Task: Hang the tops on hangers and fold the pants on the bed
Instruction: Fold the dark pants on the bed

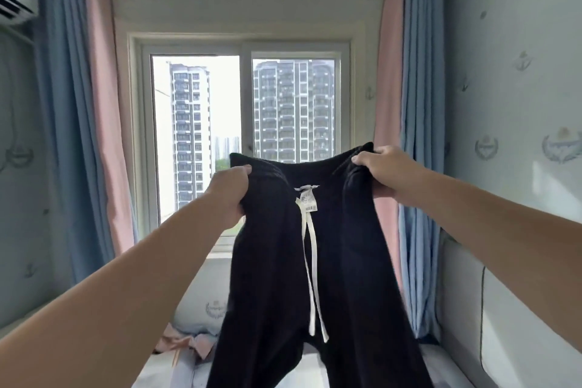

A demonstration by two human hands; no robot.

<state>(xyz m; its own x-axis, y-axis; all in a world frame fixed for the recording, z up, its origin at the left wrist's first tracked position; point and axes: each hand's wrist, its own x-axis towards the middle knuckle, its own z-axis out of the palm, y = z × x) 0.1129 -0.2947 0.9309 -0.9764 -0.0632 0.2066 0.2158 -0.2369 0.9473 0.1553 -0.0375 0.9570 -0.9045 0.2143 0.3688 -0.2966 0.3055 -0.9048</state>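
Head view: black pants point(346, 261) hems cut off; bed point(447, 365) mostly hidden.

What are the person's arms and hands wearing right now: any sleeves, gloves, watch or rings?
Nothing that shows. The left forearm and right forearm are bare to the frame edge, with no sleeve or cuff in view. The left hand and right hand have no gloves, and no watch, bracelet or ring is visible.

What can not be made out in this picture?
Head view:
Pants leg ends: cut off by the bottom edge.
White tag print: too small to read.
Bed: mostly hidden behind the pants.
Pink cloth on the bed: blurred, kind unclear.
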